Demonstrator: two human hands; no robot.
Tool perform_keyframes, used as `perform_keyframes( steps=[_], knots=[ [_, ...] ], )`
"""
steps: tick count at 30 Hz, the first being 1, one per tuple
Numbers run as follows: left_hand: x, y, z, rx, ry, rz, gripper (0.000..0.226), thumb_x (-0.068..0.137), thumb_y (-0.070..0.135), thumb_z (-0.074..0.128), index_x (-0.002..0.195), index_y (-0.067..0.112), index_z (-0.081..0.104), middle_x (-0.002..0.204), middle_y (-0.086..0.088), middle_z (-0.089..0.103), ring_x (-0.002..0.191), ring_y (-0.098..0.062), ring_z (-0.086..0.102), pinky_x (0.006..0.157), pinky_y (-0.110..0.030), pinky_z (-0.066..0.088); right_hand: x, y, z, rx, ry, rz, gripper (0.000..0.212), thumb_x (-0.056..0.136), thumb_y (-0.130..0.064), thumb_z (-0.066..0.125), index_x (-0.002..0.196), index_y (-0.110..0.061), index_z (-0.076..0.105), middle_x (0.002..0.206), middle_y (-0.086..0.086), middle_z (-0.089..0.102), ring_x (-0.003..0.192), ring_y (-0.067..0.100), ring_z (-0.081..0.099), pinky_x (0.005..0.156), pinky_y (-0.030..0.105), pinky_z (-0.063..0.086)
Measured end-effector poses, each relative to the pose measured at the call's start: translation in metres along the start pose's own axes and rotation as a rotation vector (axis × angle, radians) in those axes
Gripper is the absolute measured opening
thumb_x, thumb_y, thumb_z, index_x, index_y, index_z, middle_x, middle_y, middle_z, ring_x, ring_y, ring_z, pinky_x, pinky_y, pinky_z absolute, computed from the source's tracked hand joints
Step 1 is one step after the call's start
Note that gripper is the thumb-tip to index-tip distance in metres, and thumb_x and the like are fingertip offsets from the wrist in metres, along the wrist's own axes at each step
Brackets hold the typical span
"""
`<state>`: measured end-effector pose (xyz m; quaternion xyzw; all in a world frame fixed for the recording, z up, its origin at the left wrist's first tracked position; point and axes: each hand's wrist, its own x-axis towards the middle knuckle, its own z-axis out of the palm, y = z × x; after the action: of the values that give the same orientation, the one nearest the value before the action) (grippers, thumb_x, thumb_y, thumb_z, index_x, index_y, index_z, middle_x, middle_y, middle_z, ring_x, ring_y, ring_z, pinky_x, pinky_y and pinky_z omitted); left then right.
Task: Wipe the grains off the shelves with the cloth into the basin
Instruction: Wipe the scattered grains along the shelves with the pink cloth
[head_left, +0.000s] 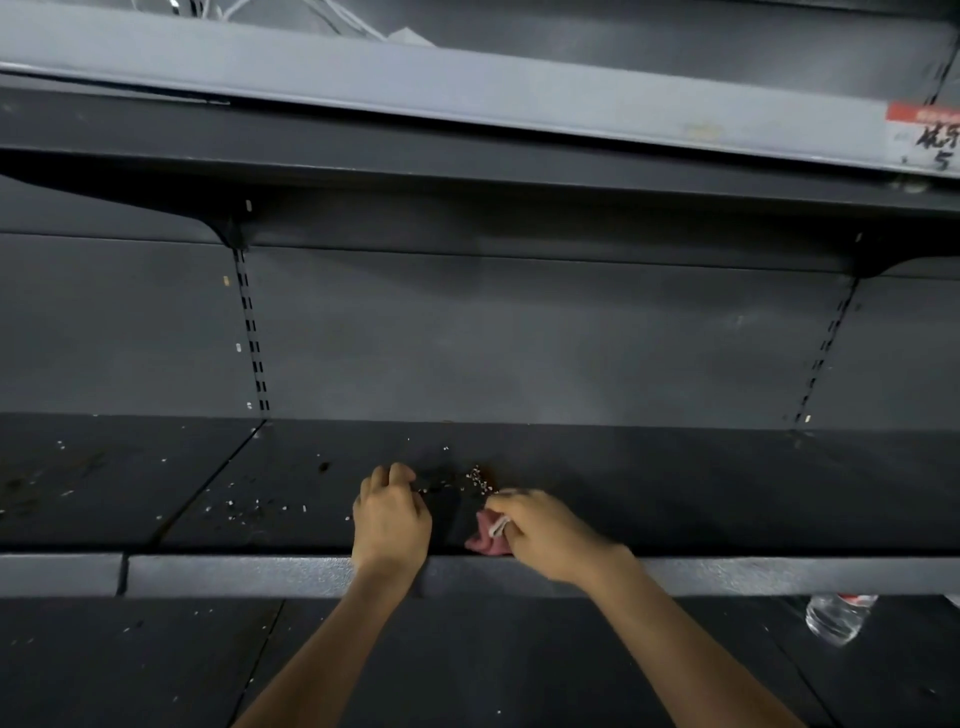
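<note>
A dark grey shelf (675, 488) carries scattered pale grains. A small pile of grains (480, 480) lies just beyond my hands, and more grains (249, 506) are strewn to the left. My right hand (545, 535) grips a pink cloth (485, 535) near the shelf's front edge. My left hand (392, 514) rests on the shelf with its fingers curled, its fingertips at the grains; what they hold is hidden. No basin is in view.
An upper shelf (467, 98) overhangs closely, with a red and white price tag (924, 135) at the right. Below, a lower shelf (467, 660) holds a few grains and a clear plastic bottle (836, 618) lying at the right.
</note>
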<state>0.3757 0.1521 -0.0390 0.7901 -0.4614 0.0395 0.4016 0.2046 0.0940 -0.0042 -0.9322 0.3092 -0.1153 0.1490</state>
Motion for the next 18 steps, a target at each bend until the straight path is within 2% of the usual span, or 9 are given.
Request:
perform_keyframes(
  steps=[3, 7, 9, 11, 14, 18],
  knots=[
    [0.000, 0.001, 0.000, 0.013, -0.005, 0.008, 0.028, 0.083, -0.001, 0.046, 0.107, 0.003, 0.060, 0.106, -0.015, 0.058, 0.104, -0.031, 0.049, 0.089, -0.042, 0.042, 0.006, -0.002, 0.013, 0.021, 0.069, -0.053, 0.029, 0.086, 0.002, 0.044, 0.109, -0.008, 0.060, 0.112, 0.006, 0.060, 0.101, 0.021, 0.056, 0.084, 0.033, 0.046],
    [-0.001, 0.001, -0.002, 0.017, -0.004, 0.005, 0.028, 0.083, -0.001, 0.046, 0.107, 0.002, 0.059, 0.106, -0.016, 0.058, 0.105, -0.031, 0.049, 0.089, -0.042, 0.042, 0.026, -0.002, 0.022, 0.113, 0.101, -0.025, 0.034, 0.089, 0.002, 0.041, 0.116, -0.010, 0.059, 0.117, 0.007, 0.060, 0.104, 0.020, 0.057, 0.088, 0.032, 0.047],
    [-0.001, 0.001, -0.002, 0.022, 0.000, -0.003, 0.028, 0.082, -0.001, 0.046, 0.107, 0.002, 0.059, 0.105, -0.016, 0.058, 0.103, -0.032, 0.049, 0.088, -0.043, 0.043, 0.033, -0.004, 0.020, 0.274, 0.142, 0.004, 0.036, 0.089, 0.004, 0.042, 0.112, -0.015, 0.062, 0.113, 0.003, 0.065, 0.101, 0.017, 0.062, 0.090, 0.033, 0.051],
    [0.000, 0.001, -0.003, 0.024, 0.006, -0.010, 0.028, 0.081, -0.002, 0.047, 0.106, 0.001, 0.060, 0.104, -0.017, 0.059, 0.101, -0.034, 0.050, 0.086, -0.043, 0.042, 0.037, -0.005, 0.010, 0.501, 0.285, 0.054, 0.036, 0.089, 0.008, 0.044, 0.106, -0.016, 0.065, 0.108, -0.005, 0.068, 0.100, 0.010, 0.066, 0.091, 0.027, 0.052],
    [0.000, 0.002, -0.002, 0.022, 0.014, -0.009, 0.027, 0.080, -0.003, 0.049, 0.104, 0.002, 0.061, 0.102, -0.017, 0.060, 0.099, -0.034, 0.051, 0.085, -0.043, 0.042, 0.038, 0.004, -0.020, 0.612, 0.508, 0.224, 0.036, 0.090, 0.008, 0.042, 0.091, -0.020, 0.064, 0.097, -0.009, 0.068, 0.094, 0.012, 0.065, 0.083, 0.027, 0.053],
    [-0.001, 0.001, -0.001, 0.017, 0.001, 0.017, 0.028, 0.080, -0.004, 0.049, 0.104, 0.002, 0.061, 0.102, -0.016, 0.060, 0.100, -0.033, 0.051, 0.087, -0.043, 0.044, 0.030, 0.026, -0.049, 0.670, 0.603, 0.386, 0.029, 0.096, 0.001, 0.037, 0.097, -0.012, 0.062, 0.095, 0.002, 0.066, 0.086, 0.020, 0.065, 0.070, 0.025, 0.051]
  ],
)
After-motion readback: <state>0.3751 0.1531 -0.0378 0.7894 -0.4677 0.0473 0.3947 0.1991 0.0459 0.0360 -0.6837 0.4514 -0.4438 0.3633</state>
